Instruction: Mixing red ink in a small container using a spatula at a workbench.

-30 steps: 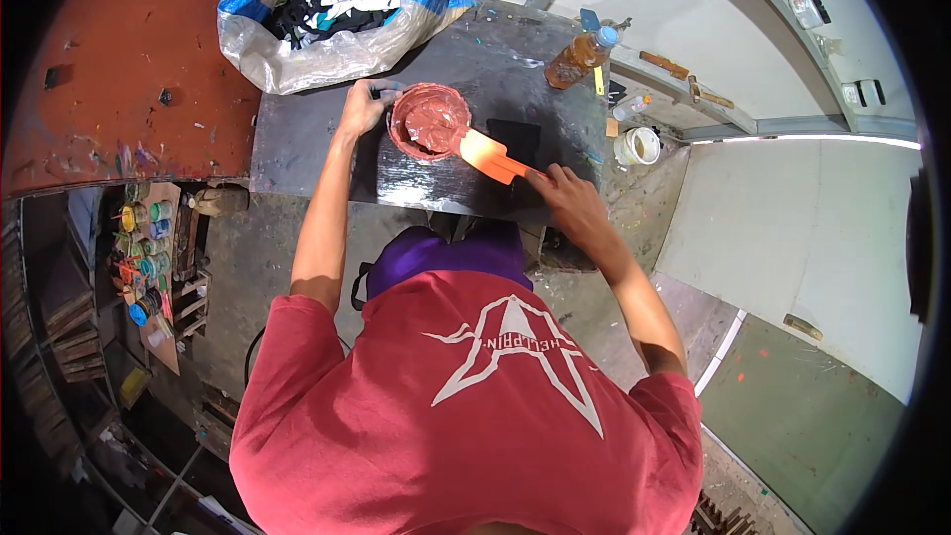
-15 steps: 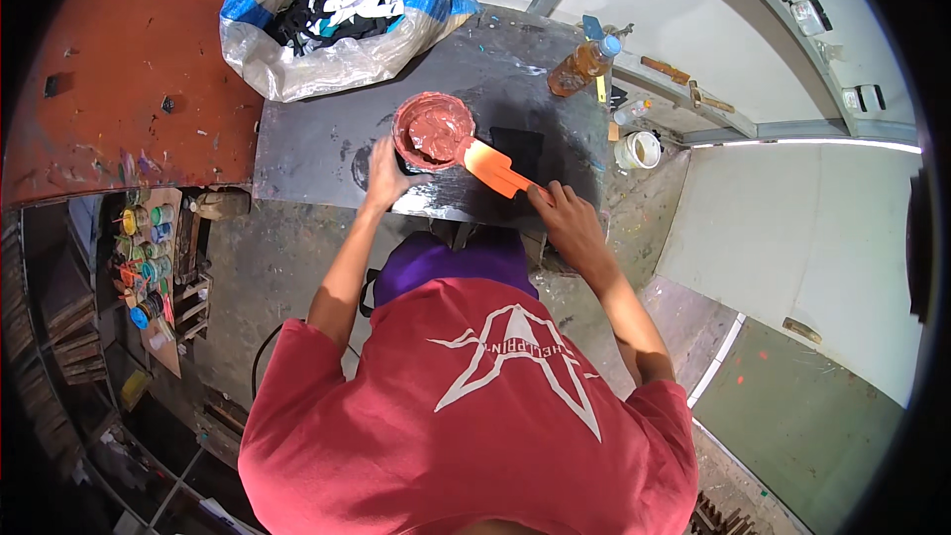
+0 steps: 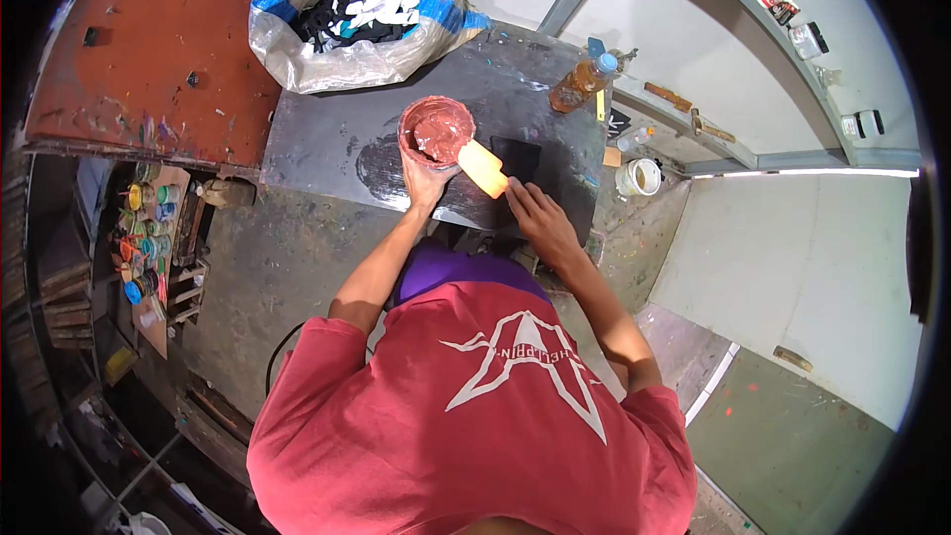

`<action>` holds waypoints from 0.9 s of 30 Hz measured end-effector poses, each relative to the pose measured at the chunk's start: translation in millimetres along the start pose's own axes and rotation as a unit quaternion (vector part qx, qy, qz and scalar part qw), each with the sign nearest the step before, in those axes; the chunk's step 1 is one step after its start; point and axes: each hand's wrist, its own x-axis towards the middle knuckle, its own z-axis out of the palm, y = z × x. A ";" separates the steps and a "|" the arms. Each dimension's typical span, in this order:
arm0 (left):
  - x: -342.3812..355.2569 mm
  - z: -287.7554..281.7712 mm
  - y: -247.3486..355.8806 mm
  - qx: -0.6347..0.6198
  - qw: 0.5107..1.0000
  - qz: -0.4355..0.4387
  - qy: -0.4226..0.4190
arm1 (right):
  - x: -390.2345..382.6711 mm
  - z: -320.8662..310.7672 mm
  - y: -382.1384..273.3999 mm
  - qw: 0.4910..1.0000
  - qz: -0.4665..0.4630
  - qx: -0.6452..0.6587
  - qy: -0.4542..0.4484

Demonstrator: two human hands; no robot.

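A round tub (image 3: 405,147) of thick reddish-brown paint (image 3: 443,131) stands on the dark tabletop. My left hand (image 3: 426,183) is wrapped around the near side of the tub; its fingertips are hidden behind the wall. In my right hand (image 3: 545,220) is the handle of an orange-yellow spatula (image 3: 483,170), whose far end meets the tub's right rim. Beneath and beyond the spatula lies a black flat square (image 3: 517,160). A wet, dark smear (image 3: 381,170) marks the table left of the tub.
At the table's back left sits a woven sack (image 3: 367,74) of black and white cloth scraps. A bottle of brown liquid (image 3: 582,82) stands back right. Beyond the right edge is a white bucket (image 3: 639,176). Paint jars (image 3: 149,243) line a low board at left.
My left hand has gone from open beside the tub to gripping it from the near side. My right hand and the spatula have shifted slightly left, and the view has moved a little.
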 end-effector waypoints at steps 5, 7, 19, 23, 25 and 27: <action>1.5 1.0 -0.6 0.038 0.999 -0.020 0.018 | 6.6 19.0 1.6 1.000 -0.017 0.014 0.020; 1.2 0.7 0.6 0.062 0.997 -0.016 0.034 | 6.7 13.7 -1.2 1.000 -0.020 0.015 0.018; 1.2 -1.5 10.9 0.069 0.995 -0.072 0.005 | -9.6 -4.8 8.1 0.998 -0.009 0.053 -0.025; 2.1 -6.6 9.5 0.087 0.994 -0.061 0.009 | -9.4 -5.7 7.8 0.998 -0.014 0.054 -0.028; 1.8 -5.2 15.6 0.086 0.994 -0.062 0.005 | -9.9 -8.8 6.7 0.997 -0.003 0.056 -0.056; 0.9 -5.0 19.7 0.078 0.995 -0.058 0.000 | -9.1 -10.9 3.9 0.995 0.007 0.058 -0.082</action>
